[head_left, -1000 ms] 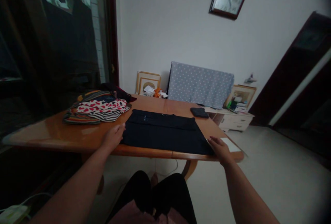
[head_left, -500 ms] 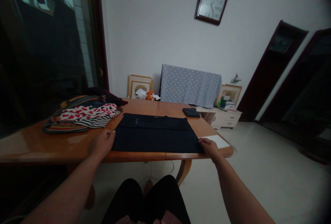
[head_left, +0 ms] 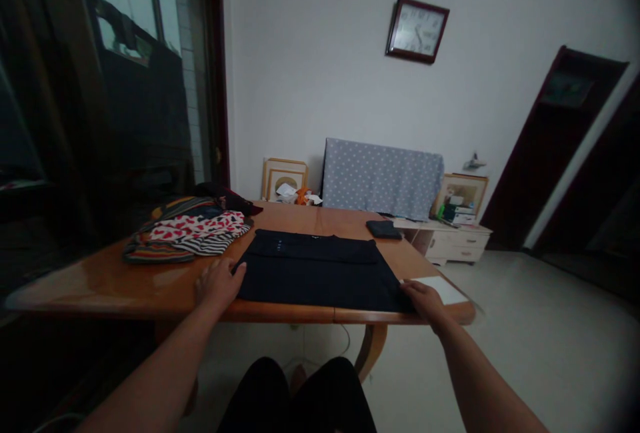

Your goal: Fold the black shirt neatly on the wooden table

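A dark navy garment (head_left: pixel 320 281) lies flat on the wooden table, its far part folded over in a band and a small pale label at its far edge. My left hand (head_left: pixel 220 283) rests at the garment's left edge, thumb and fingers apart. At the near right corner, my right hand (head_left: pixel 423 296) has its fingertips closed on the garment's edge. Part of that grip is hidden from view.
The wooden table (head_left: pixel 165 284) bears a pile of patterned clothes (head_left: pixel 195 230) on the left. A small dark folded item (head_left: pixel 384 229) lies at the back right, and a white sheet (head_left: pixel 445 289) by my right hand. Behind stands a low white cabinet (head_left: pixel 450 244).
My left hand has loosened from a pinch at the garment's left edge, its fingers now spread. The right hand stays at the right edge. The whole view has shifted a little.
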Tool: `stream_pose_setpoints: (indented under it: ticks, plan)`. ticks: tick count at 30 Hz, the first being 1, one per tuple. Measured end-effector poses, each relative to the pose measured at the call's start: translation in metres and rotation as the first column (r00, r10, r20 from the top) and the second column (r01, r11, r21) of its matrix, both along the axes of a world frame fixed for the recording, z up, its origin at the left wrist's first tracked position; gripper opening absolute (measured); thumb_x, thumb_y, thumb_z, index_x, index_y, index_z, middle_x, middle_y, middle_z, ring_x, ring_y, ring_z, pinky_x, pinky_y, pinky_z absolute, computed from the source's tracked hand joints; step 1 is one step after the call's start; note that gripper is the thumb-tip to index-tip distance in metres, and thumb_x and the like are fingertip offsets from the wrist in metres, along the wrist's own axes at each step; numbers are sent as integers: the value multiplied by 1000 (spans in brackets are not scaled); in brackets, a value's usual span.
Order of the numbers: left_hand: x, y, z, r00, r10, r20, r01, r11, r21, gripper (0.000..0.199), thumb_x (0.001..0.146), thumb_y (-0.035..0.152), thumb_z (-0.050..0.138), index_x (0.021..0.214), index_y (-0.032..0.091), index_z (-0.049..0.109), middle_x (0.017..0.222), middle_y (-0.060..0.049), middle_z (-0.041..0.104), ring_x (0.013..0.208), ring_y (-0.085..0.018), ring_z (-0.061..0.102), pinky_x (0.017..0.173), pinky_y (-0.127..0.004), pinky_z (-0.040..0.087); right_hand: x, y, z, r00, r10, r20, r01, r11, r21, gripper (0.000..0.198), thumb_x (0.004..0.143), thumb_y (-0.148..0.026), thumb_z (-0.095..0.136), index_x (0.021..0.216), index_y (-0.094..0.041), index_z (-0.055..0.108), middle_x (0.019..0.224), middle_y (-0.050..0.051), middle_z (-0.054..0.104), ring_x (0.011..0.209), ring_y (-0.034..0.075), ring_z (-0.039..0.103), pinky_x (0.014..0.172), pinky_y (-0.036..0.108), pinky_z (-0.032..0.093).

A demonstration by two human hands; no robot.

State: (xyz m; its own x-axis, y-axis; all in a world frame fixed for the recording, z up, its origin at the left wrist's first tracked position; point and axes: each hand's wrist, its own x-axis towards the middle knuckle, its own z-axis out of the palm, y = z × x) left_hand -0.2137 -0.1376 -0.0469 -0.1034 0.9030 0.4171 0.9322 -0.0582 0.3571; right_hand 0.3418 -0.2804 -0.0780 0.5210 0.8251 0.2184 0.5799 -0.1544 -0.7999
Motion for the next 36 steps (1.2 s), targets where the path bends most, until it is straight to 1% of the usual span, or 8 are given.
stream_pose_setpoints:
  ticks: [2,6,9,12,16,22,27,36]
  plan:
    - [0,0,-1,1000,-14,-24,12,998,-66,50,93,64,39,98,24,71,115,-14,70,110,-38,60,89,-50,45,0,-1,0,1000,3,-6,-3,1000,-2,28,71,-46,66,83,-24,79,110,7,78,115,31,67,106,41,45]
    - [2,-3,0,999,31,-34,-32,999,-26,52,92,64,41,107,22,69,122,-18,66,117,-40,57,92,-52,45,2,-2,-3,1000,-10,-15,11,1000,9,31,72,-50,67,87,-26,80,106,6,79,112,32,68,105,42,46]
    - [3,-4,0,1000,11,-25,-13,998,-68,49,90,62,45,104,22,70,123,-18,65,120,-41,55,94,-54,44,3,-2,-4,999,-35,-12,35,999,-4,34,71,-50,69,90,-25,81,109,8,78,114,34,67,107,43,44]
    - [4,-3,0,999,24,-21,-25,999,-26,51,90,62,45,107,22,70,128,-20,63,123,-43,52,96,-56,43,1,-2,-2,1000,-16,-12,16,1000,2,34,72,-51,67,90,-25,80,109,6,78,113,33,68,106,43,45]
    - [2,1,-2,999,31,-35,-34,997,-63,50,89,64,45,100,23,71,125,-19,64,124,-43,52,97,-56,43,-3,-2,2,999,-30,17,30,999,-16,33,72,-51,66,86,-25,80,104,6,79,111,33,68,103,42,47]
    - [3,3,-3,998,41,-50,-43,998,-51,54,90,67,43,104,22,69,127,-19,63,124,-43,52,98,-56,43,-3,-1,3,999,-26,37,26,1000,-17,32,72,-49,66,87,-25,80,105,6,79,113,33,68,104,42,46]
    - [3,3,-2,997,28,-66,-31,998,-58,52,91,65,43,108,23,69,129,-18,63,123,-41,54,97,-55,44,-4,-2,4,999,-1,44,1,1000,-11,27,74,-48,64,78,-26,78,91,5,80,109,31,69,99,39,49]
    - [3,5,-4,999,-17,-38,13,995,-101,46,88,62,50,108,26,70,125,-16,66,123,-41,54,99,-57,41,-4,-3,2,998,-3,60,4,1000,-11,31,72,-51,64,82,-26,79,102,6,79,111,33,67,104,43,45]
